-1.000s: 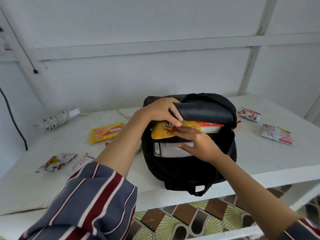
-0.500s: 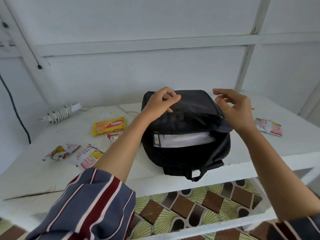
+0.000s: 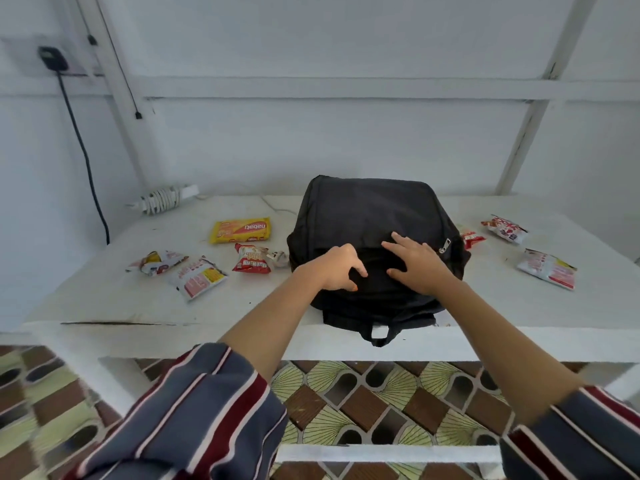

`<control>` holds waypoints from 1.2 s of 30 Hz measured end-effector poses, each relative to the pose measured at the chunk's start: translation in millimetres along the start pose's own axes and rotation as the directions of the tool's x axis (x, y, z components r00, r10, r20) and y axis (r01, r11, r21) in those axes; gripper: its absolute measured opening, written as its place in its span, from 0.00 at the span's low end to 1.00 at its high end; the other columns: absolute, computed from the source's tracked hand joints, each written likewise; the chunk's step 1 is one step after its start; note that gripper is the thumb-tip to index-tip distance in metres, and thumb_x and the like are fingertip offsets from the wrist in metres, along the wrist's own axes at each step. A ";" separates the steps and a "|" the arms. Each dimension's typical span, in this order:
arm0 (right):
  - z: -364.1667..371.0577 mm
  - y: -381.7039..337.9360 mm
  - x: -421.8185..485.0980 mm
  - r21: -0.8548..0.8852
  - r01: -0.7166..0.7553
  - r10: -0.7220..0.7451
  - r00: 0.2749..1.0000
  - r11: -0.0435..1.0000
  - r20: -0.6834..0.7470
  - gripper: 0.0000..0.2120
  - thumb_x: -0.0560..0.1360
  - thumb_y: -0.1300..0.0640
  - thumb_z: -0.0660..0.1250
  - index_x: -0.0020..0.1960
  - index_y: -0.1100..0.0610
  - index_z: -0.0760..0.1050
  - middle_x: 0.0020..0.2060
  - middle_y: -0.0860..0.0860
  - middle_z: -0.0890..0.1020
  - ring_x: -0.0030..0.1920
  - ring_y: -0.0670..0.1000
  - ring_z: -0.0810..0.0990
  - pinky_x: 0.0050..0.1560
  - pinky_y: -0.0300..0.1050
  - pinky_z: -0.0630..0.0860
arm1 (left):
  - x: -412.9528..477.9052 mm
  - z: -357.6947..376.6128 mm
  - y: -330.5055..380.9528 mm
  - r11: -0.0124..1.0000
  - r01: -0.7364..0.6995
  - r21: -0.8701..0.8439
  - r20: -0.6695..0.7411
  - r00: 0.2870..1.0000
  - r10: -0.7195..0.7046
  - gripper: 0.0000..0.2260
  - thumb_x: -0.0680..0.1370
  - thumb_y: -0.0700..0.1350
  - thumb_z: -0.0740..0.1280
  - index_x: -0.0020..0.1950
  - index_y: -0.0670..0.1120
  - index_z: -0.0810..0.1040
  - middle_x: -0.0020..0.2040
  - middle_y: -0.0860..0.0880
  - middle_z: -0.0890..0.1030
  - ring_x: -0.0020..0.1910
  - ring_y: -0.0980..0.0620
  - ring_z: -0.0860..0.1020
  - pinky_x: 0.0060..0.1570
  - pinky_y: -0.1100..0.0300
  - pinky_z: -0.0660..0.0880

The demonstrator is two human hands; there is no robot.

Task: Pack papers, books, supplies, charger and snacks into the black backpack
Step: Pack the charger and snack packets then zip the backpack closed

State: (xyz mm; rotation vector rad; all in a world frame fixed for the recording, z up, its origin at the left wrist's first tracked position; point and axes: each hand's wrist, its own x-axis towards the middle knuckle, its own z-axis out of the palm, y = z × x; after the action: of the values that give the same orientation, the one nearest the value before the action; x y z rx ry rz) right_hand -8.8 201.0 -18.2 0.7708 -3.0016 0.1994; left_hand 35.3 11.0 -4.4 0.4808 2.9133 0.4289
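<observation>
White table (image 3: 104, 306) at lower-centre frame is bearing the overhanging black backpack (image 3: 367, 209), likely risking a slide as the left hand (image 3: 337, 271) is pinching its fabric and the right hand (image 3: 420, 271) is pressing flat, fingers spread.

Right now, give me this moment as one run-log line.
left grip: pinching black backpack fabric | right grip: pressing flat on backpack | unpacked on table: yellow snack packet, white coiled charger

From the backpack (image 3: 367, 216), snack packets (image 3: 194, 277) clutter the table (image 3: 104, 306) at nine o'clock, a red packet (image 3: 251, 263) just beside it. Other packets (image 3: 547, 273) lie at three o'clock, a coiled cable (image 3: 161, 199) at ten. Bare table opens at seven and five o'clock.
</observation>
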 end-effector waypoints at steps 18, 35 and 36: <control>11.6 3.8 0.4 -0.059 0.024 -0.019 0.996 0.998 0.091 0.32 0.79 0.49 0.60 0.77 0.50 0.47 0.77 0.51 0.45 0.76 0.53 0.46 0.74 0.52 0.47 | -0.4 12.4 -5.9 0.997 0.056 -0.061 0.108 0.993 -0.049 0.19 0.77 0.43 0.66 0.69 0.48 0.71 0.74 0.47 0.58 0.72 0.47 0.60 0.70 0.54 0.59; -62.7 -97.7 93.3 0.228 0.269 -0.249 0.962 0.936 -0.111 0.15 0.74 0.60 0.65 0.61 0.55 0.76 0.57 0.52 0.79 0.53 0.49 0.76 0.58 0.45 0.73 | -71.9 -83.9 -125.3 0.914 0.135 -0.382 -0.360 0.889 -0.282 0.13 0.76 0.42 0.67 0.60 0.48 0.77 0.62 0.48 0.77 0.59 0.50 0.75 0.51 0.62 0.68; -60.2 -113.0 102.8 0.249 0.302 -0.278 0.952 0.920 -0.129 0.15 0.75 0.60 0.66 0.61 0.55 0.76 0.56 0.52 0.79 0.53 0.48 0.76 0.57 0.43 0.72 | -79.6 -89.4 -139.9 0.916 0.157 -0.369 -0.356 0.887 -0.295 0.13 0.76 0.42 0.67 0.61 0.48 0.77 0.63 0.48 0.76 0.60 0.50 0.74 0.52 0.63 0.67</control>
State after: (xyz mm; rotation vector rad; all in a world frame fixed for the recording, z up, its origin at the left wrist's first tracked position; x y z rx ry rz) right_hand -44.3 61.8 61.4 1.1829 -2.7596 0.6171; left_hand 51.4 -165.3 46.2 -0.0138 3.1266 1.0735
